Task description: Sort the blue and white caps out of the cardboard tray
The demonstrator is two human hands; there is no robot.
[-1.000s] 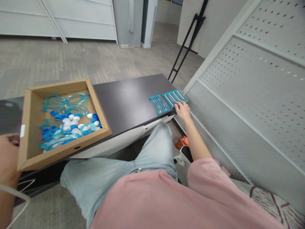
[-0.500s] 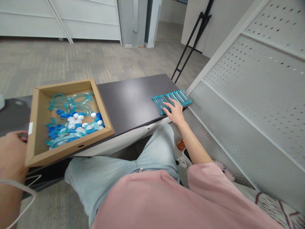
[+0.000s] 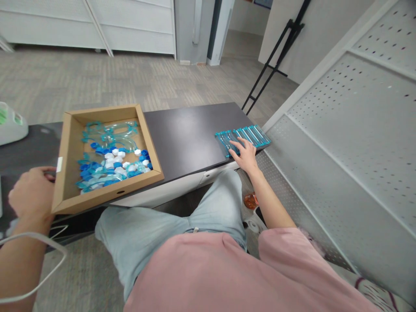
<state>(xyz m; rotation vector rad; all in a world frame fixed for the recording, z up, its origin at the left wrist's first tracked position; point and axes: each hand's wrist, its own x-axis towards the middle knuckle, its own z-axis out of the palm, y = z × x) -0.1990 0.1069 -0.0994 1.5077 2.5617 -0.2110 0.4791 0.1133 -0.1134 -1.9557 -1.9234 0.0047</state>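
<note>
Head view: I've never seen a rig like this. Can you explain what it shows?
There is no machine: a person works bare-handed, filmed forward and down by a camera worn on the head. On the dark tabletop, a cardboard box holds clear bluish parts and small blue and white pieces. A row of clear, blue-ended tubes lies to the right. The right hand spreads its fingers over that row, seemingly holding nothing. The left hand is at the box's left side; I cannot tell whether it grips.

Between the box and the tubes, bare desk is leaving passage to the far edge; a panel is crowding the near right corner.
</note>
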